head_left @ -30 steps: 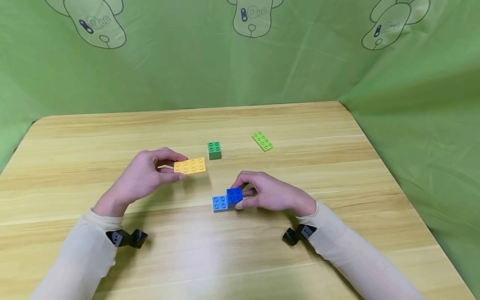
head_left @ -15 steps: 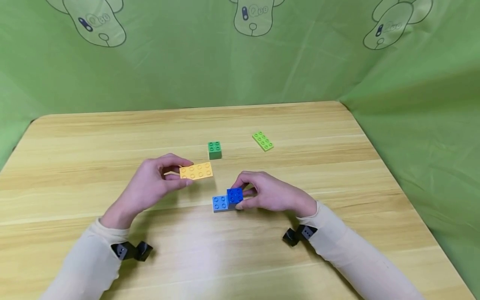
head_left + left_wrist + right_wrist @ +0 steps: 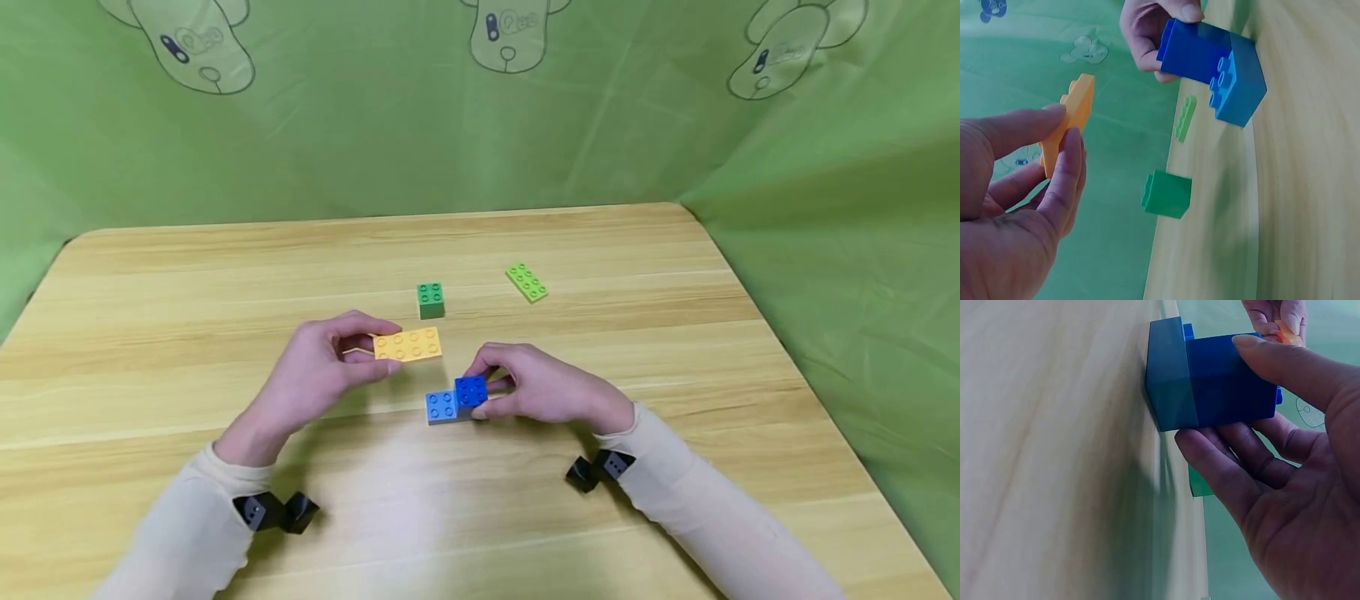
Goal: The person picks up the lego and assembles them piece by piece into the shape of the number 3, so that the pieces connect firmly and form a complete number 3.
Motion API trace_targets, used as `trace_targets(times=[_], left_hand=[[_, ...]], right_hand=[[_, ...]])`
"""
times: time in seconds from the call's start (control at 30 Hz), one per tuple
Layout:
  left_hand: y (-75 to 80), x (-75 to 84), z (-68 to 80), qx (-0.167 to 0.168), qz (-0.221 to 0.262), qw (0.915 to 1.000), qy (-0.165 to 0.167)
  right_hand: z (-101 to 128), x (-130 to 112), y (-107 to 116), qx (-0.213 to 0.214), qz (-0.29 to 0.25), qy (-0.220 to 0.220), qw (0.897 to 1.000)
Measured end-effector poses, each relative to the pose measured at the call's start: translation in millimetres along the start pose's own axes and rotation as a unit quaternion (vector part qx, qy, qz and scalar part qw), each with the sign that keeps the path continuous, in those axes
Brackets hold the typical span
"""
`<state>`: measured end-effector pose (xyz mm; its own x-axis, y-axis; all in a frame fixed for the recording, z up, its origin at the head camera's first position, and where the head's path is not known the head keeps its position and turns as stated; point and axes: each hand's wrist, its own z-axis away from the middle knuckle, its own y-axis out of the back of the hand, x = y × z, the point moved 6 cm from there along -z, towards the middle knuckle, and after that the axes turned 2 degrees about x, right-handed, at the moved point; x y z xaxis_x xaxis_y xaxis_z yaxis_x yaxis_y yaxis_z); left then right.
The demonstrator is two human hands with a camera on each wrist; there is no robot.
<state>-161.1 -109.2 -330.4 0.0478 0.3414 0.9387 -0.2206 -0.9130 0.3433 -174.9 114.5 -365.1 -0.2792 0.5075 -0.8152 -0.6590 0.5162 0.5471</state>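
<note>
Left hand (image 3: 322,354): pinching one flat yellow brick (image 3: 408,343) by its 9 o'clock end, thumb and fingers on opposite sides; brick studs up, in the air above the table (image 3: 615,317).

Right hand (image 3: 536,383): grasping one dark blue block (image 3: 471,390) from 3 o'clock. Block set on a light blue block (image 3: 440,407), whose bare studs show at 9 o'clock; joint appears closed, though the right wrist view is dim.

Yellow brick lies at 10 o'clock from the blue pair, apart.

Also on the table: one green block (image 3: 431,302), 11 o'clock of the pair; one lime plate (image 3: 527,282), 1 o'clock.

Step, as judged: carrying yellow, steadying blue. Next move calls for a level yellow brick, firm pinch and unmoving blue pair.
</note>
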Motion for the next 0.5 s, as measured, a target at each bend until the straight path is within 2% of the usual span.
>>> trace_targets(times=[0.27, 0.5], left_hand=[[-15.6, 6.3, 2.3, -0.031, 0.033, 0.9990, -0.006], [-30.8, 13.6, 3.9, -0.066, 0.061, 0.9956, -0.024]], right_hand=[[0, 0, 0, -0.001, 0.006, -0.001, 1.000], [0, 0, 0, -0.008, -0.012, -0.002, 1.000]])
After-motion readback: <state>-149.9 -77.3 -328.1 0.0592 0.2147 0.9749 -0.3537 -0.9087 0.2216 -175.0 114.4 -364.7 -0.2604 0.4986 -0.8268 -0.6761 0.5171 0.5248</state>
